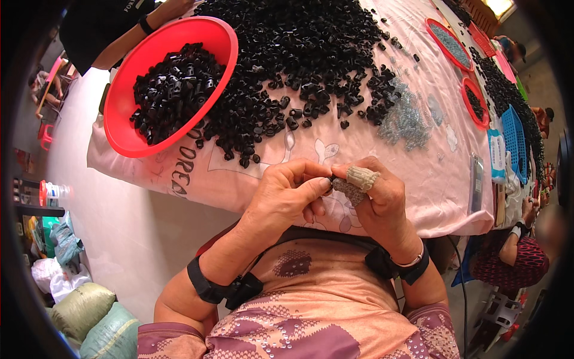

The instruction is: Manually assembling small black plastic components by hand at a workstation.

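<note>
In front of my body both hands meet over the near edge of the pink cloth. My left hand (287,191) is closed, its thumb and forefinger pinching a small black plastic part (329,186). My right hand (385,191) is closed too, fingertips against the same spot; what it grips there is mostly hidden by its fingers. Knitted finger covers (362,178) are on some right-hand fingers. Beyond my hands spreads a large heap of small black plastic parts (299,54). At its right side lies a pile of tiny silvery, see-through pieces (406,119).
A red basin (128,140) of black parts stands at the left, beside another person's arm (128,45). To the right are red trays (471,113), a blue basket (512,134) and a phone-like slab (476,179). Stuffed sacks (84,308) lie at lower left.
</note>
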`<act>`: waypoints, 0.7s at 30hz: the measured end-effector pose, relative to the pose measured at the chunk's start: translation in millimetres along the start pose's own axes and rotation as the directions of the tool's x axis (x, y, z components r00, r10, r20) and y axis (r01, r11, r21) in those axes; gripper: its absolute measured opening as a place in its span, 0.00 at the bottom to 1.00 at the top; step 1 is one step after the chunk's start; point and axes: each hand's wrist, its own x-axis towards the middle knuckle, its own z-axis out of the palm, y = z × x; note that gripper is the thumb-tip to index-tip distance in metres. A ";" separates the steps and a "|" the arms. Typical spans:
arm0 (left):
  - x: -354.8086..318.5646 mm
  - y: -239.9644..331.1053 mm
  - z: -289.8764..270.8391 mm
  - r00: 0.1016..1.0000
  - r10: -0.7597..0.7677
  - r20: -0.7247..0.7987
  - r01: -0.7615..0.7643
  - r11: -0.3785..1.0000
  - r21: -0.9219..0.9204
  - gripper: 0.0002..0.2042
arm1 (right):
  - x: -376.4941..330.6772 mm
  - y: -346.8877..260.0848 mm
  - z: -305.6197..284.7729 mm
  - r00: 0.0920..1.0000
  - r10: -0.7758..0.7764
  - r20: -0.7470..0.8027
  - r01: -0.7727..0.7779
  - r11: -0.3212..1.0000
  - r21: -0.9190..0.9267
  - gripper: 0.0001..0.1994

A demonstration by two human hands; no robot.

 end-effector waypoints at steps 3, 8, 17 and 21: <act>-1.4 3.2 -3.6 0.999 -0.040 0.036 0.040 0.999 0.006 0.09 | -4.1 1.5 3.8 0.998 0.050 -0.023 -0.048 0.996 0.079 0.18; -0.5 3.7 -6.0 0.995 -0.053 0.082 0.062 0.993 -0.101 0.08 | -4.3 -2.9 4.2 0.995 0.097 -0.015 -0.092 0.979 0.180 0.18; -3.6 7.5 -4.1 0.993 -0.066 0.102 0.088 0.970 -0.225 0.06 | -3.7 -4.9 4.3 0.996 0.086 0.021 -0.088 0.973 0.212 0.17; -2.0 2.8 -7.8 0.994 -0.002 0.113 0.031 0.966 -0.255 0.03 | -3.1 -8.8 4.8 0.995 0.097 0.020 -0.099 0.965 0.242 0.20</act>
